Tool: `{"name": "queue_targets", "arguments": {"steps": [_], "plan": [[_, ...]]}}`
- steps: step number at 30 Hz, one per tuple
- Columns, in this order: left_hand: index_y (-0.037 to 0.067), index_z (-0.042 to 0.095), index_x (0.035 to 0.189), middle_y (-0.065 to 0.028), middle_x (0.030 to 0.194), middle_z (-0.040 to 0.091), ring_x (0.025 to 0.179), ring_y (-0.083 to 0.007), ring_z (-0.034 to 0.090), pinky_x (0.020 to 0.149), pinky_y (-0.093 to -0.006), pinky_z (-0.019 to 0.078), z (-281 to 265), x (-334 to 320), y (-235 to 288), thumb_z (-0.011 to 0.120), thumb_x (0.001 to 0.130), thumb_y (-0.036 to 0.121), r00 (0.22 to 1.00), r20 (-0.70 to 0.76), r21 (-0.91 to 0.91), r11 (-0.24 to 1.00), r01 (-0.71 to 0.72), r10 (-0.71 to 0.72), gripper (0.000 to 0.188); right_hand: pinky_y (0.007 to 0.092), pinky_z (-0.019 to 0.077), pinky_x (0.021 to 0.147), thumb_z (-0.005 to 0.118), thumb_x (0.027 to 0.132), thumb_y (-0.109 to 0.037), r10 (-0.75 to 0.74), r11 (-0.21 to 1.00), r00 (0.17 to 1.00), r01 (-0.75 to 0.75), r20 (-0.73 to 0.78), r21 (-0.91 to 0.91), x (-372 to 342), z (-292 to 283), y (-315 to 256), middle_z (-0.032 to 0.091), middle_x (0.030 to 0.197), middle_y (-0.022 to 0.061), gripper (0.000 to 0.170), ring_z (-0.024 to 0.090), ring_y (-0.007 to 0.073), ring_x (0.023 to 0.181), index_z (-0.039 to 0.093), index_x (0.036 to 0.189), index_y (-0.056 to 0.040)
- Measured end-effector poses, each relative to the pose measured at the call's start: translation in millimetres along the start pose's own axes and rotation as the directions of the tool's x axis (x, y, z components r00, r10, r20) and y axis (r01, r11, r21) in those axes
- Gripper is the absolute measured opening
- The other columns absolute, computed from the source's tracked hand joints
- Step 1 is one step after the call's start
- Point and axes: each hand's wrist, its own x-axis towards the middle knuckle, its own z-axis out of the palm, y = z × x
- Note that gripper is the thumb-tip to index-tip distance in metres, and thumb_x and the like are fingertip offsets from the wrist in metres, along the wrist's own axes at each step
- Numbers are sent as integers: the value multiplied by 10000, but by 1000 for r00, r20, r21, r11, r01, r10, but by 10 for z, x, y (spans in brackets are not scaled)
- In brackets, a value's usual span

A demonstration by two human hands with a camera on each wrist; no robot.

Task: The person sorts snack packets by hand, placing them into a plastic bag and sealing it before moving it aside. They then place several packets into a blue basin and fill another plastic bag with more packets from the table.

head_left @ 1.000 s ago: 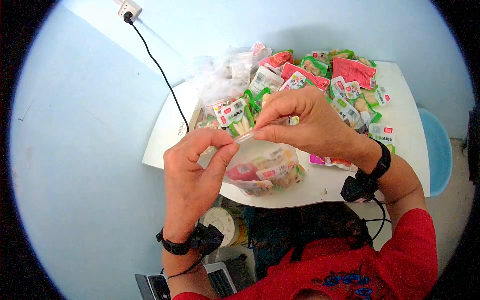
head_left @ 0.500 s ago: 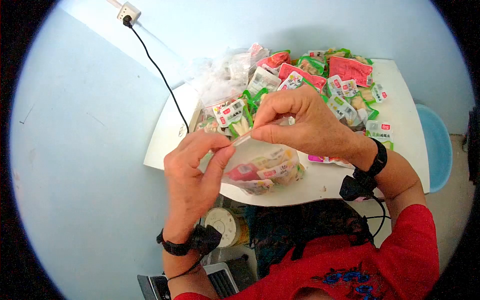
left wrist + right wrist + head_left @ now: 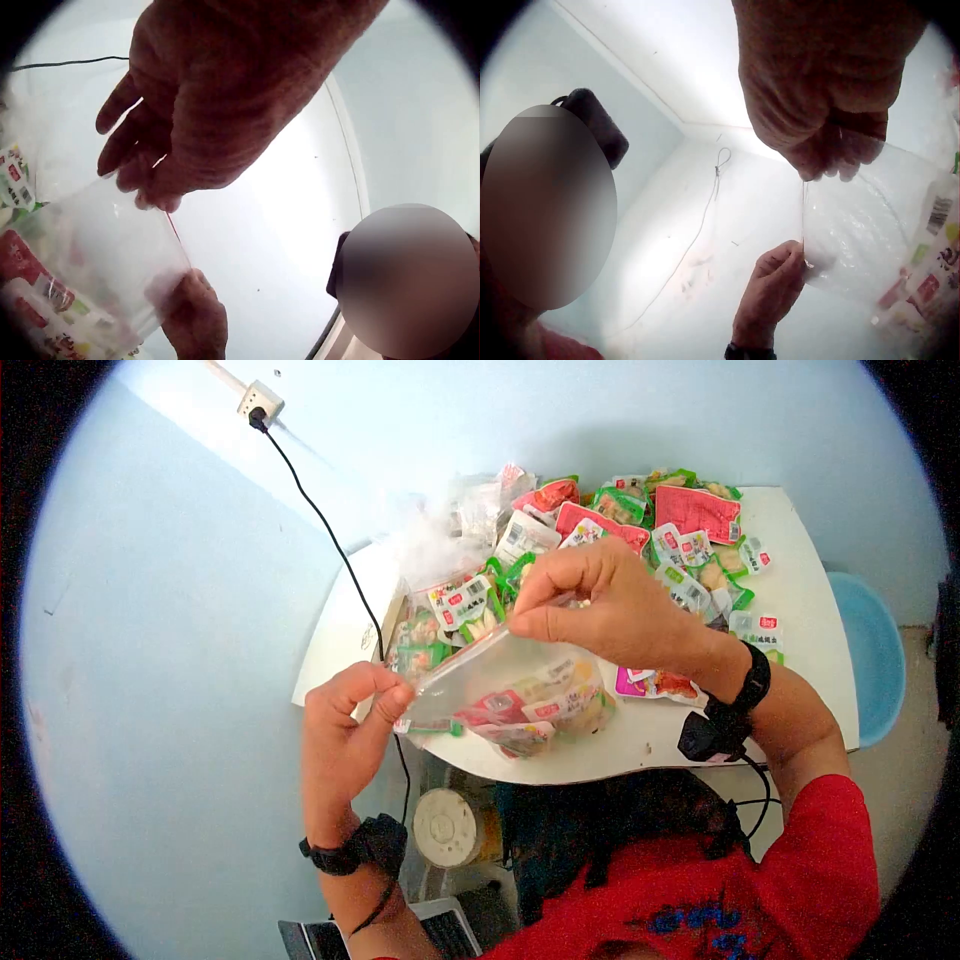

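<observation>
A clear zip-top plastic bag (image 3: 450, 695) hangs over the front of the table with several snack packets (image 3: 540, 710) in its lower part. My left hand (image 3: 340, 745) pinches one end of its top edge between thumb and fingers. At the other end my right hand (image 3: 625, 610) pinches the same edge, so the rim is drawn straight between them. Along the rim a thin red line (image 3: 174, 225) shows in the left wrist view. The right wrist view has the bag's film (image 3: 862, 217) stretched between both hands.
Behind the bag, a heap of snack packets (image 3: 698, 513) covers much of the white table (image 3: 805, 600). Clear plastic bags (image 3: 435, 550) lie at the back left. A black cord (image 3: 320, 510) runs down the wall past the table's left side. A blue basin (image 3: 865, 660) stands at the right.
My left hand has moved left and slightly down along the bag's edge, away from the right hand. The rim between them now shows longer and straighter. My right hand has hardly moved.
</observation>
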Motion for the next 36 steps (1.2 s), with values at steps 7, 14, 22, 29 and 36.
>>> {"name": "queue_targets", "arguments": {"steps": [7,14,22,29,36], "plan": [[-12,665,842,-117,765,659,716,-234,624,673,-320,492,301,72,461,731,817,109,967,-175,130,978,-163,185,140,223,431,553,724,813,-122,-84,996,996,84,-39,5,11,44,53,649,663,-8,117,543,36,619,719,823,-6],[4,666,808,-119,745,643,670,-267,615,636,-335,490,411,78,322,715,802,37,918,-260,194,947,-255,301,60,215,441,563,753,820,-129,-129,991,987,133,-98,33,0,71,68,664,688,-10,114,553,31,634,733,835,-18],[32,655,864,-111,781,643,727,-285,619,644,-361,496,625,-47,278,725,775,0,808,-391,357,882,-307,440,117,211,487,704,722,855,-50,-81,990,988,64,-134,-125,-70,46,-16,665,861,8,63,596,57,784,708,903,-12],[-25,640,838,-108,783,666,722,-175,626,683,-296,489,518,-188,289,681,845,68,902,-348,160,964,-213,257,103,240,511,816,759,822,-87,146,989,989,-147,17,33,-126,136,7,687,989,36,304,630,93,933,667,1096,5],[21,625,850,-168,750,626,686,-337,618,607,-377,477,588,-322,338,659,841,54,918,-328,80,975,-208,223,48,292,512,832,782,794,-192,166,958,968,-114,187,-263,-506,222,207,719,950,58,322,651,120,895,694,1047,-12]]}}
